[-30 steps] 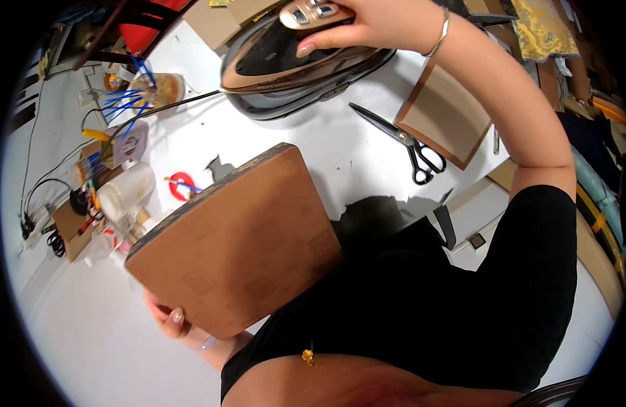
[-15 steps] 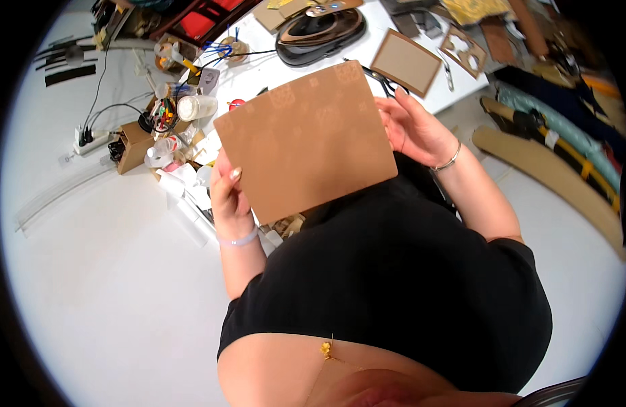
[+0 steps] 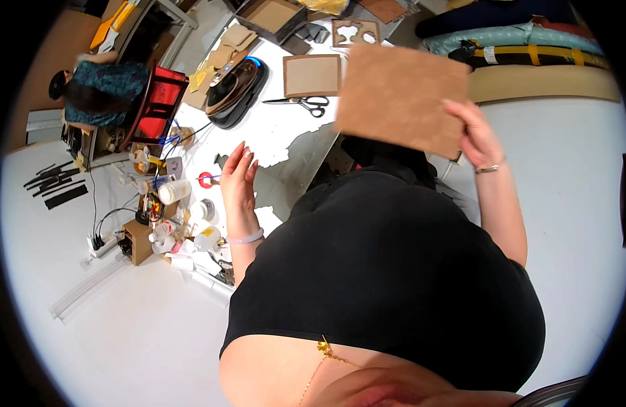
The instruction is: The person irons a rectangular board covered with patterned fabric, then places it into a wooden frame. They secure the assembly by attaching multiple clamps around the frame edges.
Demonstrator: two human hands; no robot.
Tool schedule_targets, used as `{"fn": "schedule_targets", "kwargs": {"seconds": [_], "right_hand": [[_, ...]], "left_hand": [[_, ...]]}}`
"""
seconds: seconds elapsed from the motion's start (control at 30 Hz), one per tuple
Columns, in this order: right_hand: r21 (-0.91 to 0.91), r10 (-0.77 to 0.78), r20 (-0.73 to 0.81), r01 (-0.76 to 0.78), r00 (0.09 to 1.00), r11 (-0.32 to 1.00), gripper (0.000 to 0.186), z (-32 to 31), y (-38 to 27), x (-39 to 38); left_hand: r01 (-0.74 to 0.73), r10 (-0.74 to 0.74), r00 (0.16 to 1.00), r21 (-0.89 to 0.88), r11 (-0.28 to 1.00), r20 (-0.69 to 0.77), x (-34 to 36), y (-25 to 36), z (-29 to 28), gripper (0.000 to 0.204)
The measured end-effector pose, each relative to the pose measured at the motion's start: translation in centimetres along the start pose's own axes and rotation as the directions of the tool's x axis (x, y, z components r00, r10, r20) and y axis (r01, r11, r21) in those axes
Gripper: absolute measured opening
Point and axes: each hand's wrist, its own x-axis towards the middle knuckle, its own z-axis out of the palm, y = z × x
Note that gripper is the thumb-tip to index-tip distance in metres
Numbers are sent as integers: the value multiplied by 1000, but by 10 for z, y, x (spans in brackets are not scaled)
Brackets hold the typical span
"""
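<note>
A brown, faintly mottled rectangular board point(image 3: 401, 95) is raised at the right, gripped at its right edge by my right hand point(image 3: 479, 136). My left hand point(image 3: 239, 186) holds nothing, its fingers apart and slightly curled beside a small red round item point(image 3: 204, 180) on the white table point(image 3: 245, 139). Behind them rest a black and bronze iron point(image 3: 233, 91) with a blue light, black-handled scissors point(image 3: 313, 106) and a beige panel with a brown border point(image 3: 311, 76). A brown-framed cutout piece point(image 3: 355, 34) lies farther back.
A person point(image 3: 99, 91) is beside a red chair point(image 3: 157, 108) at the upper left. Jars point(image 3: 174, 192), cords and a cardboard box point(image 3: 140, 244) crowd the table's left side. An open box point(image 3: 269, 17) is at the back. Fabric rolls point(image 3: 509, 37) lie at the upper right.
My right hand left the iron, took the board, then carried it up and rightward. My left hand has let go of the board and opened. The view has shifted, showing another person.
</note>
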Motion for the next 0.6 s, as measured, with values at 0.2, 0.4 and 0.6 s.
{"fn": "schedule_targets", "kwargs": {"seconds": [0.2, 0.4, 0.6], "right_hand": [[137, -219, -437, 306, 872, 942, 40, -174, -72, 19], [157, -261, -535, 398, 803, 904, 44, -309, -119, 99], [131, -184, -569, 309, 801, 942, 37, -408, -149, 231]], "left_hand": [[15, -1, 996, 172, 985, -85, 15, -15, 88, 18], [21, 6, 997, 376, 927, -71, 49, -61, 251, 17], [143, -169, 984, 304, 942, 59, 71, -114, 465, 33]]}}
